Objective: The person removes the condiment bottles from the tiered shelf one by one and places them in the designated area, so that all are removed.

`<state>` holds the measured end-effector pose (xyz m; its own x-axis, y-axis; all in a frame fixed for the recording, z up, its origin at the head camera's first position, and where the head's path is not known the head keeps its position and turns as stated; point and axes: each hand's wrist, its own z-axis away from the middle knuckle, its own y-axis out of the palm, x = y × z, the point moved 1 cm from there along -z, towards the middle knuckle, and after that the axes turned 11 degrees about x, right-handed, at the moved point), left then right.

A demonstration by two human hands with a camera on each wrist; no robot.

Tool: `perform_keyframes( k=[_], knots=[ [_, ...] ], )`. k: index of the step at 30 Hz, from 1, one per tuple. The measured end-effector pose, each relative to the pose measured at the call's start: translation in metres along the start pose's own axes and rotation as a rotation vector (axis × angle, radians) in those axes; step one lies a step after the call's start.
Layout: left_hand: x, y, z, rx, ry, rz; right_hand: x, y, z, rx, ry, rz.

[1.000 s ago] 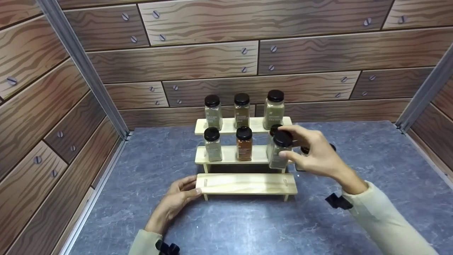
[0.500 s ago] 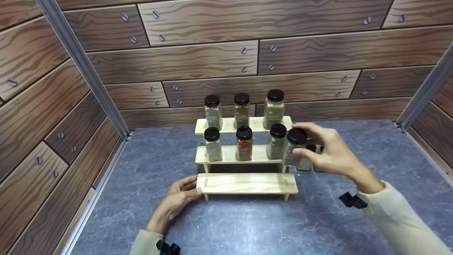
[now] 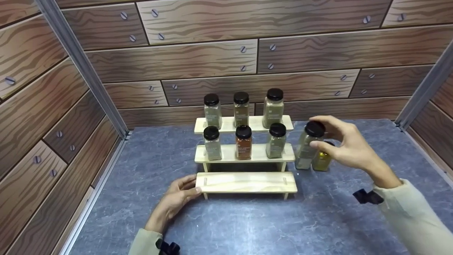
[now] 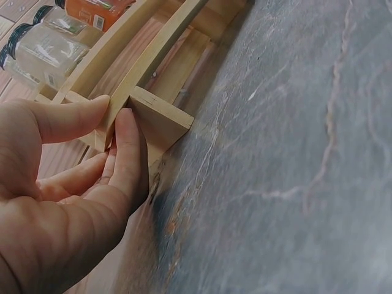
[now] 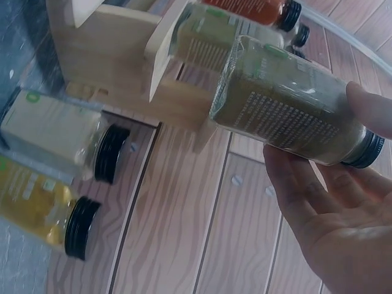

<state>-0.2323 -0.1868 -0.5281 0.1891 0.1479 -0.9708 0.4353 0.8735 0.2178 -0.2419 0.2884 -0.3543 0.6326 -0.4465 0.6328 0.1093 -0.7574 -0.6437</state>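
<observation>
My right hand [image 3: 348, 147] pinches a black-lidded spice jar [image 5: 288, 104] with greenish-brown contents between thumb and fingers. It holds the jar in the air just right of the rack, partly in front of a pale spice jar [image 5: 52, 131] standing on the table. Beside that stands a yellow spice jar [image 3: 321, 162]. My left hand [image 3: 179, 195] pinches the left end of the lowest shelf of a three-tier wooden spice rack [image 3: 247, 182]; the left wrist view shows thumb and forefinger on the wood [image 4: 144, 67].
On the middle shelf stand a pale jar [image 3: 213, 147], an orange-red jar [image 3: 244, 147] and a green jar [image 3: 276, 145]. Three more jars, among them a brown one [image 3: 241, 113], line the top shelf. Wood-patterned walls [image 3: 208, 63] enclose the grey marbled table [image 3: 226, 226].
My right hand has carried its jar rightward, from in front of the middle shelf to past the rack's right end. The yellow jar has come into clearer view. My left hand stays put.
</observation>
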Motion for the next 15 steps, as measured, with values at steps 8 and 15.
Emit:
perform_keyframes(
  k=[8,15],
  knots=[
    [0.0,0.0,-0.001,-0.005,0.0,0.007,-0.018,-0.02,0.002,-0.009,0.082,0.009],
    [-0.002,0.001,0.001,-0.005,-0.003,0.011,-0.034,-0.032,0.008,-0.039,0.108,0.012]
  ],
)
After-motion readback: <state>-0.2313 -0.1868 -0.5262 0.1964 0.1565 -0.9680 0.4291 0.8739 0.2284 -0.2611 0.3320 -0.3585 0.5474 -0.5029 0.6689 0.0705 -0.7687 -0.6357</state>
